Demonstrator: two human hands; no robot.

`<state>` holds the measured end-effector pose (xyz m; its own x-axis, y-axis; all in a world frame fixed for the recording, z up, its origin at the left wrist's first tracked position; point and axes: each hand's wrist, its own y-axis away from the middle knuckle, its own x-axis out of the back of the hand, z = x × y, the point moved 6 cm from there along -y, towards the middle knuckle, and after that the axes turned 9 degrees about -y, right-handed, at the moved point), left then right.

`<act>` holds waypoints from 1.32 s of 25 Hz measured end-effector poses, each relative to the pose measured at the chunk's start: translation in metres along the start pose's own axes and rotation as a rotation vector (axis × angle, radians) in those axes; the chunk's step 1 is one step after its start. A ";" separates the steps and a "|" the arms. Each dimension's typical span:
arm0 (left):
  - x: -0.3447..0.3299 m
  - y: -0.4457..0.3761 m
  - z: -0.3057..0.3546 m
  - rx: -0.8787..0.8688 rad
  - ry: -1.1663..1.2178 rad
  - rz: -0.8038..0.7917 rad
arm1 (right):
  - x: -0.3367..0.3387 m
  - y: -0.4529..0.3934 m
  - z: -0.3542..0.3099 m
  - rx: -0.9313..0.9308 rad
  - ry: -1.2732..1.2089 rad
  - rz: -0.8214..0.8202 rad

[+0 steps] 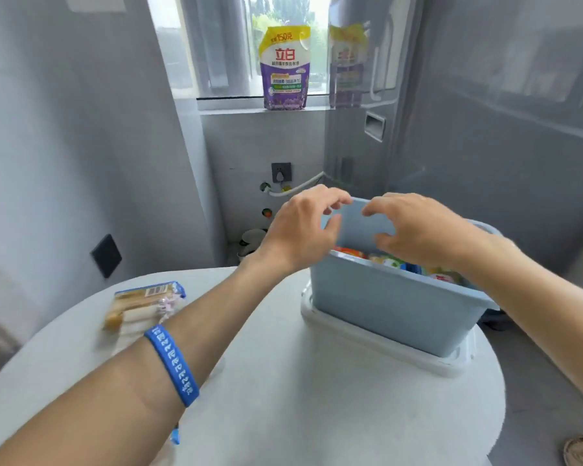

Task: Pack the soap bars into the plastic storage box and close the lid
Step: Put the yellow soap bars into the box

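Note:
A light blue plastic storage box [391,307] stands on a white lid [384,344] that lies flat on the round table [283,398]. Several colourful wrapped soap bars [387,260] show inside the box. My left hand [303,227] hovers over the box's far left corner, fingers curled and apart, holding nothing. My right hand [418,227] hovers over the box's open top, fingers spread, also holding nothing. A clear pack of tan and white soap bars [142,306] lies on the table to the left, beside my left forearm.
A purple and yellow detergent pouch [285,67] stands on the window sill behind. Grey walls close in on both sides, with a glass panel at right. A wall socket [281,172] and a white hose sit below the sill. The table's edge curves near the box's right end.

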<state>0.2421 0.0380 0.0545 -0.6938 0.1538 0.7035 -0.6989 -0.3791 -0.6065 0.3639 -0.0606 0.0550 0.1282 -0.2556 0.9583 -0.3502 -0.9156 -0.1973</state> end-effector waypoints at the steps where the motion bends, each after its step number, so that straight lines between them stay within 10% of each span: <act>1: 0.017 0.024 -0.020 0.076 -0.017 0.031 | -0.001 0.003 -0.029 0.065 -0.003 0.065; 7: 0.099 0.144 -0.136 0.440 -0.249 -0.053 | -0.082 0.017 -0.205 0.395 -0.162 -0.070; 17: 0.109 0.214 -0.263 0.751 -0.350 -0.398 | -0.213 0.076 -0.304 0.716 -0.210 -0.471; 23: 0.126 0.219 -0.277 0.920 -0.643 -0.521 | -0.221 0.069 -0.287 0.667 -0.100 -0.339; 27: 0.123 0.251 -0.291 1.116 -0.057 -0.461 | -0.224 0.073 -0.280 0.613 -0.195 -0.366; 33: 0.135 0.247 -0.292 1.114 -0.406 -0.250 | -0.190 0.060 -0.229 0.059 -1.049 -0.557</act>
<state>-0.0751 0.2317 -0.1081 -0.3166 0.1135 0.9417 -0.1347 -0.9881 0.0738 0.1056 0.0044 -0.0918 0.9557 0.0782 0.2837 0.0341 -0.9870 0.1570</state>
